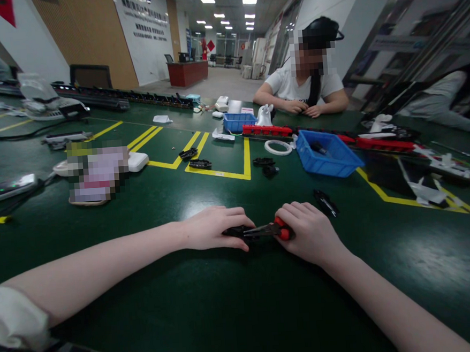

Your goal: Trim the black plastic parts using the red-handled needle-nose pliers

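Note:
My left hand (220, 228) is closed around a small black part (236, 231), with fingers above it and the thumb below. My right hand (309, 232) grips red-handled pliers (269, 230), their long jaws pointing left and meeting the black part. Whether the jaws are clamped on it I cannot tell. Both hands are just above the green table (227, 300). Beyond my right hand lies a similar dark part (326, 203). Further off are more black parts (200, 164) beside yellow tape lines.
A blue bin (328, 156) with dark items stands at the right, a smaller blue bin (239, 122) behind it. A phone (98, 177) and a white case (138, 161) lie at left. Across the table sits another person (301, 88). A white ring (278, 147) lies near the bins.

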`<state>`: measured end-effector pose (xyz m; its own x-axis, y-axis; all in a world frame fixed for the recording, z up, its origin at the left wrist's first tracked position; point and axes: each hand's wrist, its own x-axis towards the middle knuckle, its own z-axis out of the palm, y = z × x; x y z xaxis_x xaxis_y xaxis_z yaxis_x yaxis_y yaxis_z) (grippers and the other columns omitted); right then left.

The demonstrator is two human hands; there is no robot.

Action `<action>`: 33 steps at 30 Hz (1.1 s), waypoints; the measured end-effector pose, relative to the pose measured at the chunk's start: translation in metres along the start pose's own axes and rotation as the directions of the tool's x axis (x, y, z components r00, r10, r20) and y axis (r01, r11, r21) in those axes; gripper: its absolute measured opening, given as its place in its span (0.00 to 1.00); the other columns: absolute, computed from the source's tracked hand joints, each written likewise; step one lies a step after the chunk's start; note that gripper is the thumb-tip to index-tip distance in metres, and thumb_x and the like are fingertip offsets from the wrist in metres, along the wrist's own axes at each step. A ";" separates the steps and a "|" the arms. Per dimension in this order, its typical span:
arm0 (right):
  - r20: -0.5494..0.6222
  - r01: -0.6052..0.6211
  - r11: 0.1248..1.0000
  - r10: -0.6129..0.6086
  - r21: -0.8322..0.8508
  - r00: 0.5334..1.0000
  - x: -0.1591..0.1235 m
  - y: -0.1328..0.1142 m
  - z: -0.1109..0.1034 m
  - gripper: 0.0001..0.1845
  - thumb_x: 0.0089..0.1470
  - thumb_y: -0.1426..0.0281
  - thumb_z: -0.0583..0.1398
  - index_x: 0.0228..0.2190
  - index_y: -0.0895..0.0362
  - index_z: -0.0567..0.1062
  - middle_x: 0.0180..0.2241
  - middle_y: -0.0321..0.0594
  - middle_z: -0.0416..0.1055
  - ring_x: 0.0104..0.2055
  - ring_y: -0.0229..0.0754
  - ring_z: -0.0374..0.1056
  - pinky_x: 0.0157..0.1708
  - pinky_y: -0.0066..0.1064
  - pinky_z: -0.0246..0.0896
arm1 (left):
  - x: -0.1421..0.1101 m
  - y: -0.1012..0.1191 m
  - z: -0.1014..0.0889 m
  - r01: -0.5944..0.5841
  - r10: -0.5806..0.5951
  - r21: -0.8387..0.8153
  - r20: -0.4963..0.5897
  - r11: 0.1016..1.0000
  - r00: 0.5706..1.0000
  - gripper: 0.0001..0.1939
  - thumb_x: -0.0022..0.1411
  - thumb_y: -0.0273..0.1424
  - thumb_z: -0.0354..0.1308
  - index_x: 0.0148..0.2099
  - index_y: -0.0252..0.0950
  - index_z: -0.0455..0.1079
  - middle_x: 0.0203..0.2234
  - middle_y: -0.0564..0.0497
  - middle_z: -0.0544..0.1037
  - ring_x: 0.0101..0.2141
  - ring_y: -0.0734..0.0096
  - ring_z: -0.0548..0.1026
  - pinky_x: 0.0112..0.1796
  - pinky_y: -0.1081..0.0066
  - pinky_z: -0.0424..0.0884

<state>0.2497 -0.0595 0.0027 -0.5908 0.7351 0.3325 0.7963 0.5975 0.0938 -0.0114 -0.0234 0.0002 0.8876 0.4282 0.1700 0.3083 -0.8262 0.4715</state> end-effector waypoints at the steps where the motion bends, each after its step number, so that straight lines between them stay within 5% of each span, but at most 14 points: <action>1: 0.006 0.007 1.000 -0.007 0.004 1.000 0.000 0.000 0.000 0.03 0.49 0.72 0.60 0.30 0.56 0.71 0.31 0.43 0.73 0.33 0.45 0.66 0.35 0.36 0.57 | 0.000 0.000 0.000 -0.005 0.005 -0.005 -0.001 1.000 1.000 0.21 0.66 0.45 0.58 0.55 0.39 0.68 0.42 0.49 0.73 0.39 0.65 0.74 0.36 0.71 0.66; 10: 0.023 0.019 0.999 -0.020 0.025 1.000 0.001 0.001 -0.001 0.02 0.49 0.72 0.60 0.28 0.56 0.69 0.30 0.42 0.72 0.31 0.43 0.65 0.34 0.34 0.56 | -0.003 -0.001 0.003 -0.021 0.015 -0.106 -0.058 0.994 0.998 0.23 0.64 0.39 0.61 0.59 0.40 0.66 0.51 0.45 0.67 0.48 0.61 0.72 0.45 0.66 0.71; 17: 0.013 0.011 0.999 -0.011 0.039 1.000 0.000 0.002 -0.001 0.03 0.48 0.71 0.60 0.29 0.56 0.69 0.30 0.42 0.72 0.31 0.44 0.65 0.33 0.34 0.55 | -0.001 0.000 0.002 -0.008 -0.047 -0.308 -0.171 0.952 0.984 0.34 0.58 0.35 0.68 0.63 0.42 0.60 0.55 0.43 0.66 0.55 0.56 0.68 0.55 0.55 0.67; 33: 0.028 -0.071 0.996 0.070 0.044 0.997 -0.002 0.002 0.000 0.04 0.49 0.70 0.60 0.28 0.56 0.69 0.31 0.42 0.73 0.31 0.44 0.65 0.33 0.35 0.57 | -0.002 0.003 0.001 0.052 -0.121 -0.318 -0.200 0.947 0.972 0.26 0.60 0.33 0.63 0.59 0.38 0.63 0.53 0.43 0.66 0.51 0.59 0.71 0.47 0.62 0.75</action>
<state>0.2520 -0.0598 0.0028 -0.5367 0.7840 0.3120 0.8300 0.5570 0.0283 -0.0116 -0.0267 0.0005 0.7569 0.5898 0.2815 0.2294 -0.6431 0.7306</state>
